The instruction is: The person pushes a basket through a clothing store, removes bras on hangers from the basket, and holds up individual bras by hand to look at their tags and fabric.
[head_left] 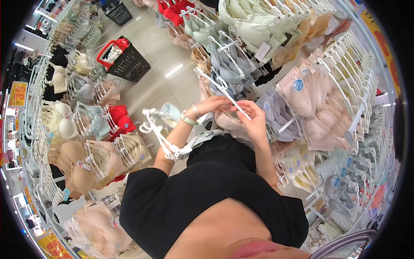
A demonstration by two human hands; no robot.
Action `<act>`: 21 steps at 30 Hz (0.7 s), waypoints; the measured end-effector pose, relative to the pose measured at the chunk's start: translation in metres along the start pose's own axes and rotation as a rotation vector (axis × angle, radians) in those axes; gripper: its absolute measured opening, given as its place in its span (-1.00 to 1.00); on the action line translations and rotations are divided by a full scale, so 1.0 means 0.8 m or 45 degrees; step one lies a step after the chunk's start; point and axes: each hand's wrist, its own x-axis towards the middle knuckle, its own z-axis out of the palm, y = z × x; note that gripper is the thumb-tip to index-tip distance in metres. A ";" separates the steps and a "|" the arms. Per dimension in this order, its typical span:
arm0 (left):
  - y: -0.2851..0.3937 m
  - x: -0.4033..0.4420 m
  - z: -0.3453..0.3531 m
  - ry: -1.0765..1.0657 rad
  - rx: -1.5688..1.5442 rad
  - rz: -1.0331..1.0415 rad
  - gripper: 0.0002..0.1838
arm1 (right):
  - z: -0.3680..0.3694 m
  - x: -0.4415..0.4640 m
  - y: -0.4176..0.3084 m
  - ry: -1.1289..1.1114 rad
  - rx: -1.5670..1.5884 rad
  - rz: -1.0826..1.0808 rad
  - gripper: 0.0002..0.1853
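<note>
A white plastic hanger (217, 87) slants across in front of me. My right hand (253, 120) pinches it near its lower end. My left hand (212, 105), with a bracelet and a pale green band at the wrist, has its fingers bent at the hanger, close to the right fingertips. Just below both hands is a beige-pink bra (229, 121), partly hidden by them; whether it is fastened to this hanger is unclear. Over my left forearm hang several white hangers (166, 144) with pale bras, one of them light blue (171, 111).
Racks of bras on hangers stand on both sides, with pink bras (312, 103) close on the right and beige ones (77, 162) on the left. A black basket with a red handle (129, 64) sits on the tiled floor (170, 82) ahead.
</note>
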 end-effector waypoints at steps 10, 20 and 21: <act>-0.041 -0.082 -0.080 0.889 -0.434 0.098 -0.70 | -0.068 -0.033 -0.079 -0.137 -0.032 -0.094 -0.80; -0.059 -0.058 -0.050 0.035 -1.242 0.473 -0.40 | -0.115 -0.030 -0.067 -0.206 1.033 -0.323 -0.82; -0.027 -0.058 -0.025 -0.183 -1.213 0.425 -0.36 | -0.116 -0.027 -0.062 -0.214 1.106 -0.269 -0.85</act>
